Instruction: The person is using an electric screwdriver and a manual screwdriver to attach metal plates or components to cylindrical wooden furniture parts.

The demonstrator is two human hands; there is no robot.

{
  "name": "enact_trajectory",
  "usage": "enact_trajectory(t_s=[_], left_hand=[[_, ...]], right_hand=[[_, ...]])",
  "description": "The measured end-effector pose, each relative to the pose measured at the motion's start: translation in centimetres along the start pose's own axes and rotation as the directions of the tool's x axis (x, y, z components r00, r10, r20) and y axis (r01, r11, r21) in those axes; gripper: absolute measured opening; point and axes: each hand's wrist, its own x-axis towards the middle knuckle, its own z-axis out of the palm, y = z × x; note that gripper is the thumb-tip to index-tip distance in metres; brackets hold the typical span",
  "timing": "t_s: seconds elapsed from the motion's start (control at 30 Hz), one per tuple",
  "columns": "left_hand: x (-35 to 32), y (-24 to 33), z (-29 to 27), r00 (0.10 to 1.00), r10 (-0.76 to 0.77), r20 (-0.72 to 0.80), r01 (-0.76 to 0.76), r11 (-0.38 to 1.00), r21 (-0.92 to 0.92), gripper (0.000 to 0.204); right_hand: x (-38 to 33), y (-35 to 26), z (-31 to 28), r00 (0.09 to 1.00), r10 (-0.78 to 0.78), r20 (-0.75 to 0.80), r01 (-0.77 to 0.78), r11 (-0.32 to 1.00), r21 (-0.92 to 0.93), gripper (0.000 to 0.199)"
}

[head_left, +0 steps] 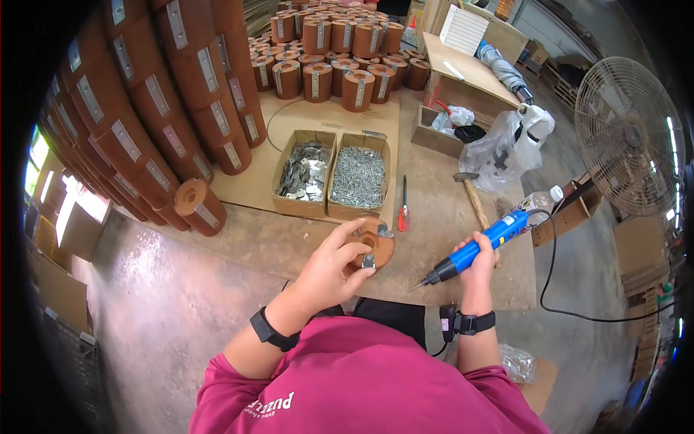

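Left hand gripped brown cylindrical wooden block with metal plate, fingers curled round it, above plywood worktop. Right hand wrapped tight around blue electric screwdriver, tip apart from block.

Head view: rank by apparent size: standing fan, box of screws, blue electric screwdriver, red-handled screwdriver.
1. Standing fan, though fisheye bending at the rim makes it unsure.
2. Box of screws.
3. Blue electric screwdriver.
4. Red-handled screwdriver.

driver: blue, black tip
spool: brown, grey plate
shirt: magenta
screws: silver-grey
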Motion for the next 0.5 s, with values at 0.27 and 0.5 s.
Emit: enact_trajectory(t_s=[0.27, 0.5], left_hand=[[0.3, 0.2, 0.0, 0.997, -0.06, -0.057, 0.059, 0.998, -0.022, 0.034], [0.3, 0.2, 0.3, 0.999, 0.025, -0.035, -0.024, 1.0, 0.021, 0.031]], right_hand=[[0.8, 1.8, -0.9, 0.998, 0.059, -0.021, -0.06, 0.996, -0.063, 0.015], [0.6, 1.6, -1.0, 0.997, 0.075, 0.007, -0.074, 0.99, -0.124, 0.023]])
